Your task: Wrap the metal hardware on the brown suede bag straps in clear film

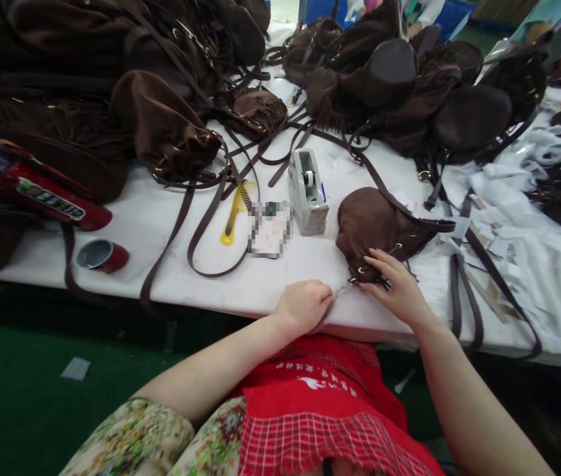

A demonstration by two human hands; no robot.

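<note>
A small brown suede drawstring bag lies on the white table near its front edge. My right hand rests on the bag's near side, fingers spread over its eyelets. My left hand is curled into a loose fist at the table edge just left of the bag, pinching something thin and pale that I cannot make out. A long brown strap runs from the bag over the table edge.
Heaps of brown fringed bags fill the back and left. A grey tape dispenser, a yellow comb and a blurred card lie mid-table. A red cup and a red tool lie left. White paper scraps cover the right.
</note>
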